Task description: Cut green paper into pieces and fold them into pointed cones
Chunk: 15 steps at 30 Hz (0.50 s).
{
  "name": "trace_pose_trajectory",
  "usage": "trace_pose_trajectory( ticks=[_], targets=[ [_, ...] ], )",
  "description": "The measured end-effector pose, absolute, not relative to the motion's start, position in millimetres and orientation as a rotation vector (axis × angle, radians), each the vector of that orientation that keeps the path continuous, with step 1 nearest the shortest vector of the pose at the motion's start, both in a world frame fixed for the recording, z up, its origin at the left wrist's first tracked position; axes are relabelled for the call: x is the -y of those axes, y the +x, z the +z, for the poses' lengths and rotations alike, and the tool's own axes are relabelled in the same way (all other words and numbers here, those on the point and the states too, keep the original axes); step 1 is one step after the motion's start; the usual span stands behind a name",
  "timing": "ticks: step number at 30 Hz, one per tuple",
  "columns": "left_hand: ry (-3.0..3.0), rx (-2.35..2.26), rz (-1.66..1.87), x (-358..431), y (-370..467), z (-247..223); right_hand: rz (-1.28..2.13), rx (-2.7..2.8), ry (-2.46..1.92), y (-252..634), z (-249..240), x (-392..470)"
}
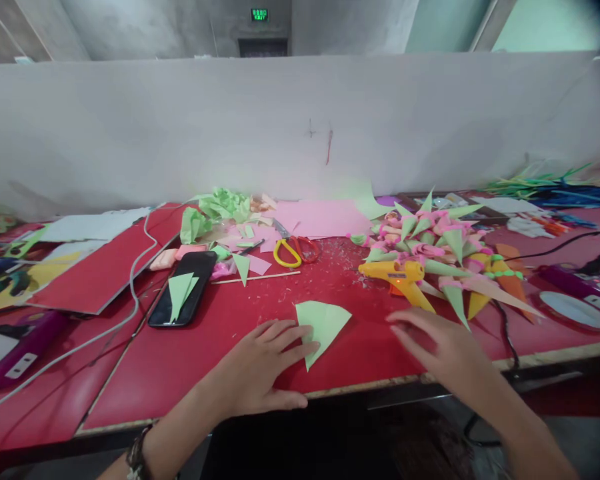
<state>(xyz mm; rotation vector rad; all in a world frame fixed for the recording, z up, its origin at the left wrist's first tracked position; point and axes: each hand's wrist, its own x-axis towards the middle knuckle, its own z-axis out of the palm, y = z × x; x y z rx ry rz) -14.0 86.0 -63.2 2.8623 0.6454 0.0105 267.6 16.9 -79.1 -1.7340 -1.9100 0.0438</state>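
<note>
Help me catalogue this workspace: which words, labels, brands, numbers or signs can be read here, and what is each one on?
"EXIT": on the lit green sign high up beyond the partition; the characters above that word are too small to read.
Unreadable: the dark label on the side of the yellow glue gun, too blurred to make out.
No writing shows on the green paper by the left hand.

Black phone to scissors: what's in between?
In the head view, a green paper triangle, a pink paper scrap and part of a thin stick lie between them, among other small scraps.
</note>
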Motion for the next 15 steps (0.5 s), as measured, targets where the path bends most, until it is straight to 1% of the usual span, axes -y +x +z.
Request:
trace_pose_trajectory(
  ticks=[3, 6, 11, 15],
  targets=[
    [2.891, -0.689, 0.026, -87, -13, -63, -0.275, 1.554, -1.934, 285, -85, -10],
    [2.918, -0.691, 0.058, -89, -12, -63, -0.546, 1.535, -1.989, 295, -94, -21],
    [2.908, -0.685, 0.118, -91, -12, -71, -0.549, 1.782, -2.059, 300, -103, -47],
    [2.880, -0.755, 0.124, -90, -12, -74, -0.544, 1.766, -2.129, 302, -88, -53]
  ],
)
